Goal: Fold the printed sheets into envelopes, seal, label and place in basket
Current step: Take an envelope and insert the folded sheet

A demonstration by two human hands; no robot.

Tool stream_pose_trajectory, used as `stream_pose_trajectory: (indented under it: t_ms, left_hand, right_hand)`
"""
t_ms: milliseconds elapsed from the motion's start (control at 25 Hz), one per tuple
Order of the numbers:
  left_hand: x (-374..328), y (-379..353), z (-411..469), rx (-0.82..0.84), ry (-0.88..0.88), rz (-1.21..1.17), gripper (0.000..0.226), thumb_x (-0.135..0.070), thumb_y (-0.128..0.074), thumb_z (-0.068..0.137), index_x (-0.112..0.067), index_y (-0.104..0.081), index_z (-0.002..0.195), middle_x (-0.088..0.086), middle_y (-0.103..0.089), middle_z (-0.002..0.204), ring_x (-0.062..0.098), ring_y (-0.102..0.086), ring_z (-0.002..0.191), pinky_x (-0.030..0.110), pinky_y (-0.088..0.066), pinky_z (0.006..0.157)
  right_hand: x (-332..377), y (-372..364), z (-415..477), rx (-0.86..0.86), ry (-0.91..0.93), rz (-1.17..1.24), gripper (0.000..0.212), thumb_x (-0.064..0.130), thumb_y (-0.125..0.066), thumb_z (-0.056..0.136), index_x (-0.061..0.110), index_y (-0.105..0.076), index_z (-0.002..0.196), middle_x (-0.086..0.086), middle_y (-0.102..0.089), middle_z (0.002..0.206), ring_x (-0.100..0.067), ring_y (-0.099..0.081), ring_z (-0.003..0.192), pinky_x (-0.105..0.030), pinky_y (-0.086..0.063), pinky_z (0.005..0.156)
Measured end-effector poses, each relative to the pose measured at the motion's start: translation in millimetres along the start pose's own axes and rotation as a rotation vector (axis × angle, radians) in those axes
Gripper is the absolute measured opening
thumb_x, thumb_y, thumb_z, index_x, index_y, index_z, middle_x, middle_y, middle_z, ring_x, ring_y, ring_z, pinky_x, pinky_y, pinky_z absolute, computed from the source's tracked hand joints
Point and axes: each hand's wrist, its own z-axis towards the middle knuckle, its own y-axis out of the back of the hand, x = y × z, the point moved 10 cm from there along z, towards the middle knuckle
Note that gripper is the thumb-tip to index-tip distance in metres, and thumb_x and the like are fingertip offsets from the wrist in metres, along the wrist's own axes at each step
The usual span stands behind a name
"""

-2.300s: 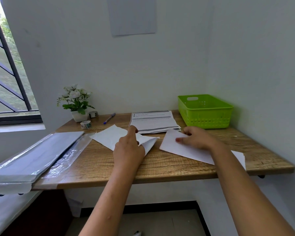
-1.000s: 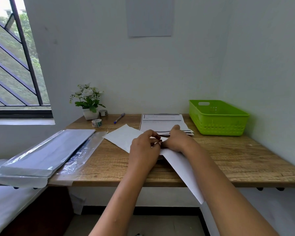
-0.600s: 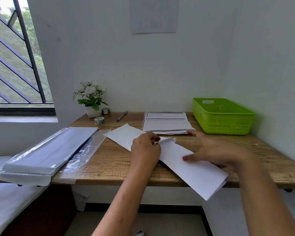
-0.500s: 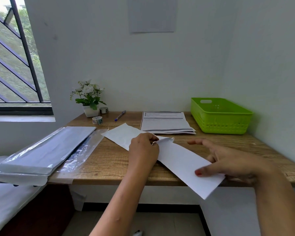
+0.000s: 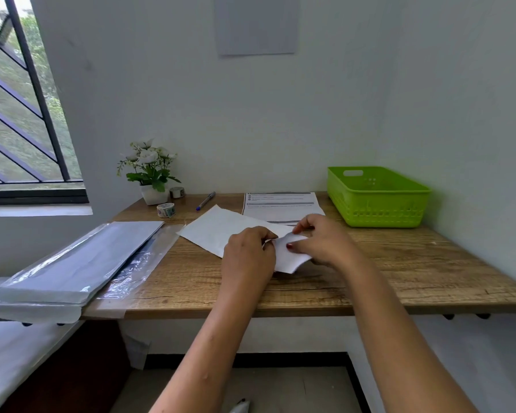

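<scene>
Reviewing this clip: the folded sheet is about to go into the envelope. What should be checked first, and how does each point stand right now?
1. Left hand grips the envelope at its near end: ok.
2. Right hand pinches the folded sheet: ok.
3. Sheet's edge lined up with the envelope's opening: cannot tell, the hands hide it.
4. Tape roll and pen on the table for sealing and labelling: ok.
5. Basket upright, its top unobstructed: ok.
</scene>
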Motion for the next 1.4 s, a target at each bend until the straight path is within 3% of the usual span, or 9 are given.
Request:
stream_pose_trajectory:
  t_ms: [80,160,280,360,560,800,920,1080,1400]
  left_hand:
    - [1.2,3.6,-1.1,-0.03,0.009,0.014,0.025,-0.02,-0.053,0.09,-0.023,-0.068,0.11,-0.003,-0.067,0.111,0.015,-0.057,0.102,0.019,-0.037,0.073]
    - [3.1,5.1,-2.2,-0.052,0.021,0.032,0.025,-0.023,-0.051,0.091,-0.024,-0.067,0.111,-0.003,-0.067,0.111,0.016,-0.056,0.102,0.021,-0.038,0.072]
    - [4.5,6.0,-2.9,-0.074,0.03,0.059,0.025,-0.023,-0.049,0.092,-0.025,-0.066,0.11,-0.004,-0.067,0.11,0.017,-0.055,0.101,0.024,-0.037,0.07]
    - [2.8,6.5,-3.2,-0.083,0.022,0.068,0.025,-0.023,-0.049,0.093,-0.025,-0.066,0.111,-0.004,-0.067,0.109,0.017,-0.055,0.1,0.025,-0.037,0.07]
    - [-7.9,10.6,-7.4,-0.113,-0.036,0.113,0.025,-0.024,-0.049,0.093,-0.024,-0.066,0.111,-0.002,-0.069,0.104,0.016,-0.058,0.091,0.024,-0.036,0.067]
    - [-10.8,15.1,-8.6,-0.128,-0.032,0.121,0.026,-0.025,-0.047,0.093,-0.024,-0.065,0.112,-0.003,-0.069,0.104,0.016,-0.059,0.09,0.024,-0.038,0.066]
    - [-7.1,15.6,-8.1,-0.134,-0.014,0.1,0.024,-0.025,-0.048,0.093,-0.024,-0.066,0.109,-0.004,-0.069,0.101,0.015,-0.058,0.088,0.024,-0.038,0.066]
    - [-7.6,11.3,-8.8,-0.11,-0.023,0.111,0.023,-0.025,-0.048,0.093,-0.023,-0.065,0.109,-0.003,-0.069,0.1,0.014,-0.056,0.084,0.023,-0.036,0.065]
    - [-5.8,12.8,-8.2,-0.098,-0.016,0.059,0.023,-0.026,-0.05,0.092,-0.023,-0.065,0.11,-0.005,-0.068,0.104,0.014,-0.056,0.094,0.024,-0.037,0.072]
  right_hand:
    - [9.5,5.4,-2.0,-0.173,0.062,-0.023,0.029,0.021,-0.078,0.075,0.014,-0.055,0.091,-0.001,-0.056,0.084,-0.018,-0.054,0.077,-0.024,-0.038,0.051]
    - [0.6,5.8,-9.9,-0.202,0.046,0.135,0.03,0.026,-0.078,0.076,0.013,-0.052,0.086,-0.002,-0.057,0.076,-0.018,-0.057,0.068,-0.026,-0.045,0.05]
    - [-27.2,-4.7,-25.6,0.042,-0.111,0.542,0.029,0.019,-0.076,0.078,0.014,-0.053,0.094,-0.007,-0.064,0.067,-0.013,-0.061,0.049,-0.021,-0.048,0.042]
    - [-33.4,-5.9,-33.8,0.13,-0.162,0.639,0.023,0.006,-0.071,0.081,0.01,-0.055,0.097,-0.009,-0.065,0.063,-0.012,-0.063,0.049,-0.02,-0.05,0.043]
    - [-18.5,-1.3,-23.5,0.049,-0.124,0.422,0.011,0.0,-0.064,0.086,0.006,-0.06,0.094,-0.013,-0.059,0.072,-0.009,-0.063,0.049,-0.022,-0.057,0.054]
    - [16.6,12.1,-6.4,-0.149,0.015,0.198,0.023,0.008,-0.058,0.081,0.016,-0.055,0.102,-0.004,-0.061,0.067,-0.012,-0.062,0.048,-0.033,-0.057,0.059]
    - [7.2,2.2,-15.5,-0.057,-0.034,0.175,0.029,0.019,-0.066,0.081,0.024,-0.05,0.105,-0.003,-0.063,0.083,-0.011,-0.061,0.046,-0.022,-0.047,0.041]
    - [-11.3,-9.7,-18.8,-0.015,-0.128,0.206,0.026,0.009,-0.067,0.085,0.017,-0.058,0.108,-0.008,-0.059,0.113,-0.013,-0.058,0.049,-0.015,-0.041,0.036]
    - [1.0,-19.2,-8.7,0.14,-0.058,0.244,0.023,0.004,-0.065,0.086,0.017,-0.057,0.103,-0.007,-0.057,0.098,0.0,-0.05,0.033,-0.014,-0.041,0.037]
